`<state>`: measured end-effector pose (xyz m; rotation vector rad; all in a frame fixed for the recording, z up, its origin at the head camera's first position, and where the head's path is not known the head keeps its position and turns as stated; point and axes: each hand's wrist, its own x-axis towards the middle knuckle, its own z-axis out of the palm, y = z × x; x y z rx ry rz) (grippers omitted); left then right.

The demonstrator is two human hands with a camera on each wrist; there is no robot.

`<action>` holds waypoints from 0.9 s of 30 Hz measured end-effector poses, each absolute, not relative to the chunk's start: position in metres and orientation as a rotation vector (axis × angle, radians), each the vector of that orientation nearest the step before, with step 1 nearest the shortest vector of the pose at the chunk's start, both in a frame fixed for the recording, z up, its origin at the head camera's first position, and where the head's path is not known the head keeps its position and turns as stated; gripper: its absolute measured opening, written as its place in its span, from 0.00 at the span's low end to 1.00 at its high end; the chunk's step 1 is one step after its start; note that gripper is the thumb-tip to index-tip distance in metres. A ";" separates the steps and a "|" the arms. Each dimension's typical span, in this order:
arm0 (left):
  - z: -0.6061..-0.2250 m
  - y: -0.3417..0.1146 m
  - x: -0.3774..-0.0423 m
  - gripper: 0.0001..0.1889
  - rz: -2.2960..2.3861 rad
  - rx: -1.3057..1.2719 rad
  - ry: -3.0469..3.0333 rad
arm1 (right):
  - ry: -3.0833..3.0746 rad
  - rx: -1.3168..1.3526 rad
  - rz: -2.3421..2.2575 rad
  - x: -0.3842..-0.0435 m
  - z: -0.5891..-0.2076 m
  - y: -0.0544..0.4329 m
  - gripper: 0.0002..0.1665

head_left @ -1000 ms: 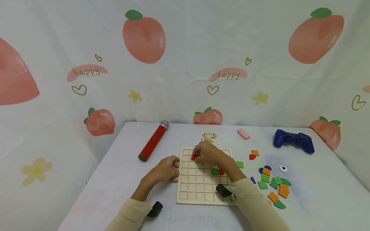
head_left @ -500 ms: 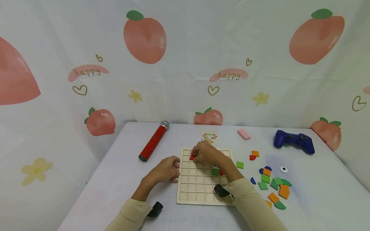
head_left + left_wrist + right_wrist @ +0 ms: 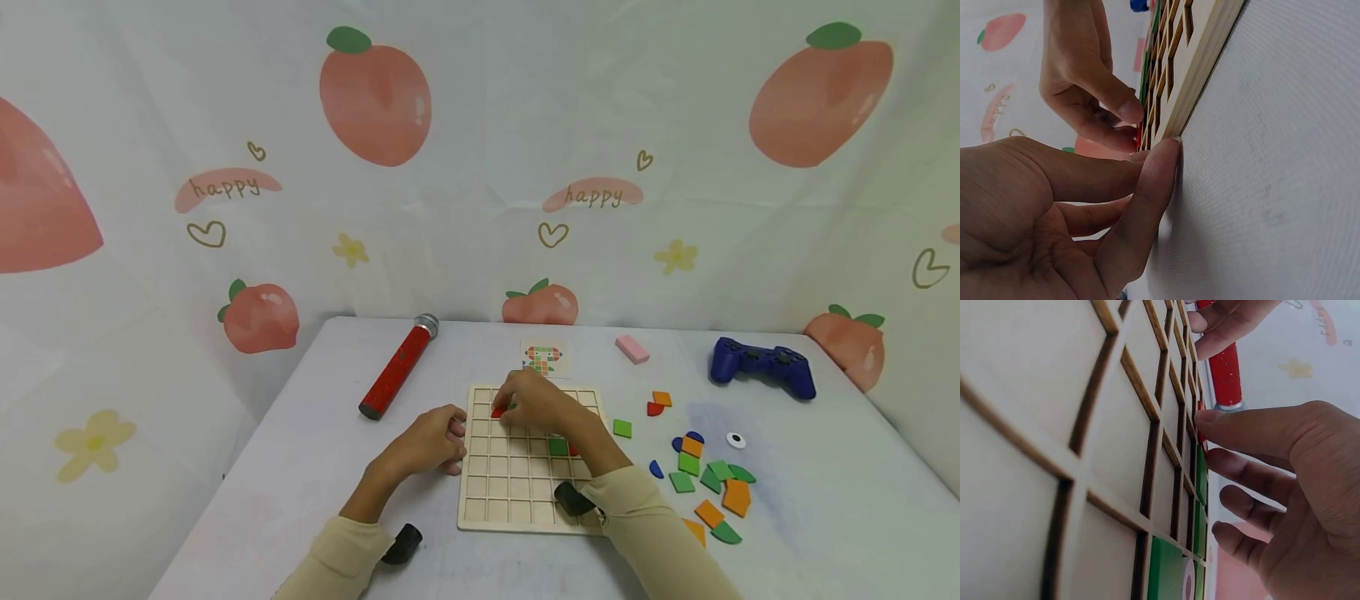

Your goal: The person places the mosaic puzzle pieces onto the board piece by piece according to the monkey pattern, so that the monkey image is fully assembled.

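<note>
A wooden grid board (image 3: 498,487) lies on the table. My left hand (image 3: 431,437) is at its left edge, and in the left wrist view the fingertips pinch the board's rim (image 3: 1194,78). Over the upper left cells, my right hand (image 3: 536,400) pinches a small red piece (image 3: 497,412) between thumb and forefinger. The right wrist view shows the red piece (image 3: 1202,434) at the grid, partly behind the thumb, beside a row of green pieces (image 3: 1200,469). Further down the board sits a green square (image 3: 558,447), with a red piece (image 3: 573,448) partly hidden by the right wrist.
A picture card (image 3: 555,354) lies behind the board. Loose coloured pieces (image 3: 737,497) and an eye piece (image 3: 736,439) are scattered to the right. A red microphone (image 3: 397,371) lies at left; a pink block (image 3: 632,348) and a blue game controller (image 3: 761,365) at back right.
My right hand has shifted slightly left with the red piece, then stays nearly still over the same cells. The left hand keeps its place at the board's edge.
</note>
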<state>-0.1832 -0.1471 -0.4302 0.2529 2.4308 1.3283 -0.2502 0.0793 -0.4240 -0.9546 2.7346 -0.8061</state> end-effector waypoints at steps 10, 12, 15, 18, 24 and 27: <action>-0.430 -0.146 -0.182 0.25 1.314 0.250 2.447 | 2.684 -0.873 -0.963 -0.245 -0.418 0.095 0.15; -0.429 -0.146 -0.183 0.25 1.311 0.250 2.451 | 2.675 -0.843 -0.985 -0.244 -0.416 0.101 0.15; -0.429 -0.147 -0.183 0.25 1.310 0.250 2.453 | 2.677 -0.804 -1.004 -0.243 -0.415 0.111 0.17; -0.430 -0.147 -0.184 0.25 1.316 0.251 2.451 | 2.682 -0.765 -1.018 -0.243 -0.416 0.121 0.17; -0.430 -0.147 -0.184 0.25 1.323 0.257 2.446 | 2.718 -0.692 -1.042 -0.242 -0.415 0.141 0.17; -0.430 -0.148 -0.183 0.25 1.318 0.254 2.451 | 2.719 -0.647 -1.068 -0.241 -0.415 0.151 0.17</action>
